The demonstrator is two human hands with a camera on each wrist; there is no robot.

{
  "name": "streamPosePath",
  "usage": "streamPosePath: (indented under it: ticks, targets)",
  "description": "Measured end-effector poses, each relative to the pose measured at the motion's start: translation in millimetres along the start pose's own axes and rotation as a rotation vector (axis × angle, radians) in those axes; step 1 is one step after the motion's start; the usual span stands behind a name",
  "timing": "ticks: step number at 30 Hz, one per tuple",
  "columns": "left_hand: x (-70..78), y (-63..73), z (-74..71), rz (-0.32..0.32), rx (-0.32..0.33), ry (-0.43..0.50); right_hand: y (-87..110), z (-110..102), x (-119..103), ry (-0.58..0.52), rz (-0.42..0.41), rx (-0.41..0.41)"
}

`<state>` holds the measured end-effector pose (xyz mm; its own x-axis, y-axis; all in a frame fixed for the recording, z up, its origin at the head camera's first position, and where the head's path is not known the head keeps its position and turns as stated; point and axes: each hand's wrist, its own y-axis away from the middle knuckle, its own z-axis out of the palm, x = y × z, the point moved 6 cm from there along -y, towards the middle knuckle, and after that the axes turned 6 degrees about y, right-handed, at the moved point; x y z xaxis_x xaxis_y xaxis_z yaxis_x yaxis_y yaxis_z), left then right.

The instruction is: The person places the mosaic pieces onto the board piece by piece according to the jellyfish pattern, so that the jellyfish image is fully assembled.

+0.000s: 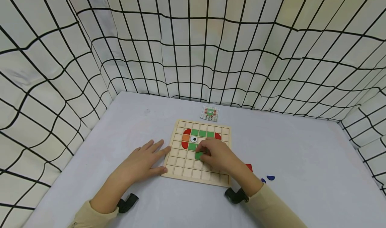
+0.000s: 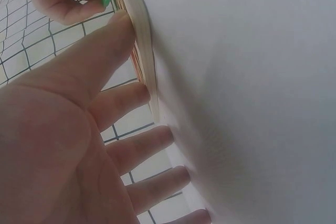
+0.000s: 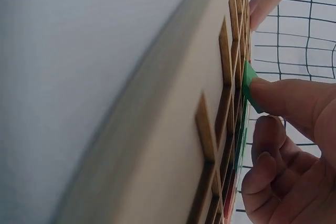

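Note:
A wooden grid board lies on the white table, with colored tiles in some of its cells. My right hand is over the board and pinches a green square tile between thumb and fingers. In the right wrist view the green tile tilts up from the grid. Red curved corner tiles, an orange square, green squares and a round eye tile sit in the cells; the right hand hides some cells. My left hand spreads its fingers at the board's left edge, thumb and fingertips touching it.
A small pattern card lies beyond the board. Right of the board are a red piece, partly behind the right forearm, and blue half-round pieces. Black netting over white cloth surrounds the table on the far side and both flanks.

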<state>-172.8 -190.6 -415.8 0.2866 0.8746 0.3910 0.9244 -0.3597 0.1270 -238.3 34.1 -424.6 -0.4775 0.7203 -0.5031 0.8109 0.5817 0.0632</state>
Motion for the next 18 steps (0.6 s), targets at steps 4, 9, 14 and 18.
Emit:
streamPosePath:
  ticks: [4,9,14,18]
  targets:
    - [0.2,0.4,-0.1,0.000,-0.001,-0.001,1.4,0.4,-0.8,0.004,0.000,-0.014]
    - [0.0,0.4,-0.1,-0.003,-0.001,-0.001,2.0,3.9,0.0,-0.006,-0.019,-0.048]
    - [-0.3,0.4,0.3,-0.003,0.000,0.000,3.9,3.8,0.4,-0.021,-0.024,-0.059]
    - [0.1,0.6,0.4,0.000,0.002,-0.002,6.4,1.0,0.5,-0.033,-0.029,-0.062]
